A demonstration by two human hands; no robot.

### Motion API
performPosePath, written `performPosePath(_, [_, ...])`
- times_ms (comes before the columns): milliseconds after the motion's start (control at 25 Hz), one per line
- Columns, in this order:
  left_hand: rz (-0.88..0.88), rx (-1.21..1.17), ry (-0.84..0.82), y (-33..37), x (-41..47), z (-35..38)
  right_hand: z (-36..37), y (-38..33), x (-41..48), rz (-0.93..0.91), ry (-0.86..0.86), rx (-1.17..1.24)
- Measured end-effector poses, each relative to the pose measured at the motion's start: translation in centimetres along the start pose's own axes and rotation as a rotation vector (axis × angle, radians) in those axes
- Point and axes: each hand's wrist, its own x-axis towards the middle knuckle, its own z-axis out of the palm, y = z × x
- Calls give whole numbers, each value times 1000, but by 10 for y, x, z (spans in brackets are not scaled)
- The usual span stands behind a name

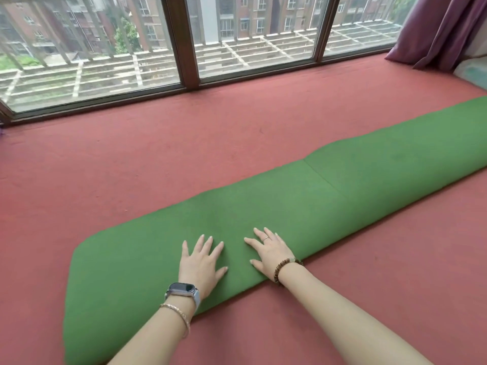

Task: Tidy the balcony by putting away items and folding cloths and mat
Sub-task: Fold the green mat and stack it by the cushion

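- Risk at the hands: left hand [201,262] and right hand [268,252] press only one short stretch of the green mat [342,191]. The rest is unheld, so I reckon it springs open when the palms lift.
- The mat's near edge looks rounded; folded or rolled, can't tell which.
- Risk further out: the mat runs from 7 o'clock off to 2 o'clock, with a wavy far edge and a crease near mid-length. Pushing from this spot alone probably skews it, with the ends drifting out of line.
- The red carpet [131,167] underneath looks grippy, so the mat could drag and bunch instead of sliding.
- Pose: both hands are flat and palm down, fingers straight and spread, gripping nothing. The thumbs point at each other across a small gap.
- The right hand's heel sits at the mat's near edge; the left hand is just beside it, toward 9 o'clock.
- The forearms enter from 6 and 5 o'clock, with a watch [183,288] on the left wrist.
- Window [105,48] at 12 o'clock, curtain [434,30] at 2 o'clock.
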Motion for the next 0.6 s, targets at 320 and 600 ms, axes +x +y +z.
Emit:
performPosePath(320, [18, -131, 143, -12, -11, 8, -2, -22, -12, 3, 103, 67])
performPosePath(600, [48, -173, 163, -50, -90, 41, 21, -81, -47, -209, 151, 76])
